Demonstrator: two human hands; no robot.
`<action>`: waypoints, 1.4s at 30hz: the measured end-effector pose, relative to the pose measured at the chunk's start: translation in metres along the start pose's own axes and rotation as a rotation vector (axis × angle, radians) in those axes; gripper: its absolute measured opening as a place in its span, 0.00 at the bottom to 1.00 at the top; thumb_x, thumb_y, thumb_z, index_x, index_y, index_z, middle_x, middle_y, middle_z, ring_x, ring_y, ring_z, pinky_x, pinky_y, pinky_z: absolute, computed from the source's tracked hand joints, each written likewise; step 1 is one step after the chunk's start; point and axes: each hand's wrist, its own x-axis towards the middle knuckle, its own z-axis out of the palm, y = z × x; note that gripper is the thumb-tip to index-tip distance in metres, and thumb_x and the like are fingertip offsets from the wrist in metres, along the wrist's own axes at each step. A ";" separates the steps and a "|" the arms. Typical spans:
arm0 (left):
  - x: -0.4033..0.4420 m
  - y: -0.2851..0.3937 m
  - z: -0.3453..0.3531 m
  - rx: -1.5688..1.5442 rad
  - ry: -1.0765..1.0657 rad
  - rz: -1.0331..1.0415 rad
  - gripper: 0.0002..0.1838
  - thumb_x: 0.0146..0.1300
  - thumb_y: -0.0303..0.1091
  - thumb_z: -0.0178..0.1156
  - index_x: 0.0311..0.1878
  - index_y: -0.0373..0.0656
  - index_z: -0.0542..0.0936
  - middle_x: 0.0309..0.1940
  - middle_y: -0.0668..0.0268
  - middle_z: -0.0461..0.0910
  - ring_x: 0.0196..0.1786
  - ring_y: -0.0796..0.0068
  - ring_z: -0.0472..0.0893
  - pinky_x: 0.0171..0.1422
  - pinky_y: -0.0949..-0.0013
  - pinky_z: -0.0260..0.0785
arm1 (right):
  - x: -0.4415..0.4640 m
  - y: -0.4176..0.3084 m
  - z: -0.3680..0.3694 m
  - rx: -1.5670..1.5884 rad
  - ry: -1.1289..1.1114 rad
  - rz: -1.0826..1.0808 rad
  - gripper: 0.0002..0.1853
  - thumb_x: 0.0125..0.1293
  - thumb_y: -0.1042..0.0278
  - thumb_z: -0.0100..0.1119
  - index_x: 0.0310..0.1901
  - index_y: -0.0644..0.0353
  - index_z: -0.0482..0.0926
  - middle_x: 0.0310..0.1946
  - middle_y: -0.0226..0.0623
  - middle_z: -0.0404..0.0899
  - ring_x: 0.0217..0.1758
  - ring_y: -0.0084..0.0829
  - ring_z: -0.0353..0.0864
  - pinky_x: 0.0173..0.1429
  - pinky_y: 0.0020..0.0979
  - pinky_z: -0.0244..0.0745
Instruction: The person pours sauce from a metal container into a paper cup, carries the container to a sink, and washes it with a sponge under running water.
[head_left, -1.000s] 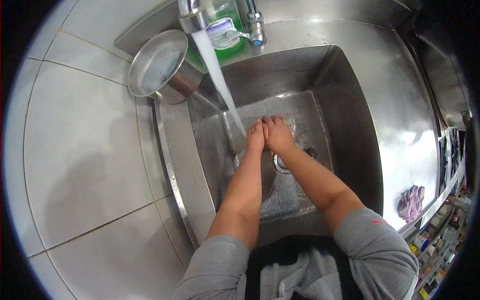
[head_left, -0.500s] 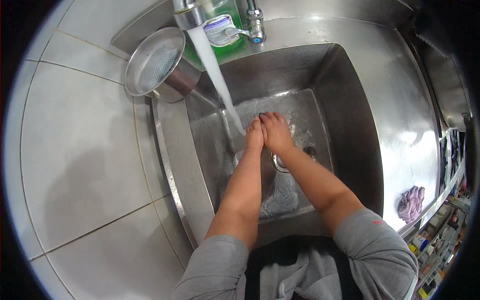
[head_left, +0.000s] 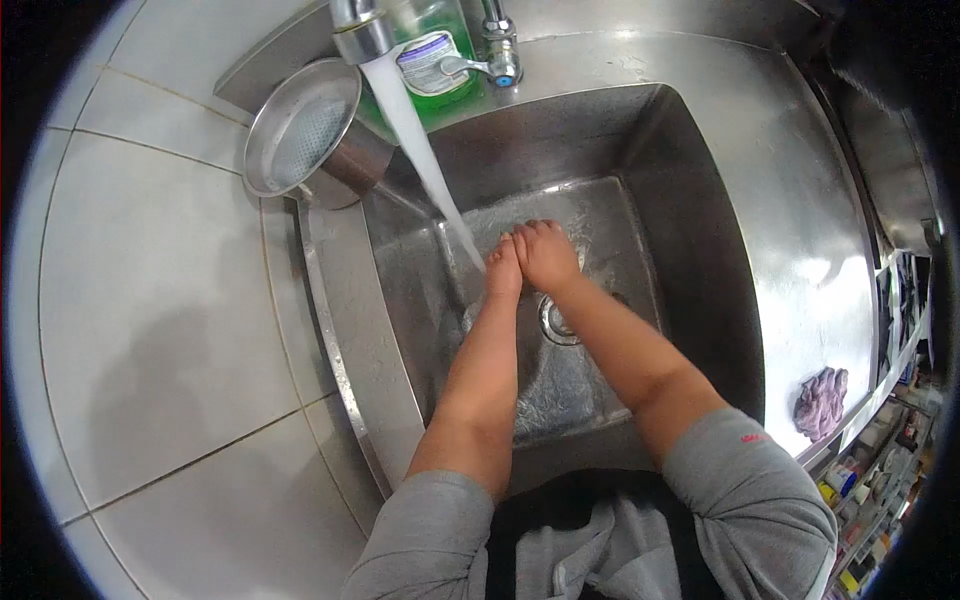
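My left hand (head_left: 504,268) and my right hand (head_left: 548,258) are pressed together over a steel sink (head_left: 695,240). The right hand's fingers curl over the left hand, while most of the left fingers are hidden beneath. No object shows between them. A white stream of water (head_left: 422,160) falls from the tap (head_left: 364,38) and comes down right beside the left hand. Below the right wrist lies the round drain (head_left: 558,322), partly covered by the forearm. Shallow water ripples on the sink floor.
On the left rim stands a metal pot with a perforated base (head_left: 305,130). Behind the tap are a bottle of green liquid (head_left: 440,75) and a valve with a lever (head_left: 500,65). A crumpled purple cloth (head_left: 822,405) lies on the right counter. Loaded shelves (head_left: 880,480) sit lower right.
Both hands stay together, with the right hand shifted slightly over the left. More of the drain shows, and there is less foam on the sink floor. Water keeps running.
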 end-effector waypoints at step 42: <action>-0.018 0.009 -0.020 -0.132 -0.057 -0.191 0.19 0.59 0.39 0.52 0.48 0.35 0.76 0.40 0.56 0.78 0.44 0.60 0.76 0.48 0.60 0.67 | -0.029 0.064 0.037 1.034 -0.279 0.431 0.22 0.67 0.56 0.46 0.57 0.60 0.75 0.58 0.50 0.71 0.60 0.52 0.70 0.65 0.40 0.64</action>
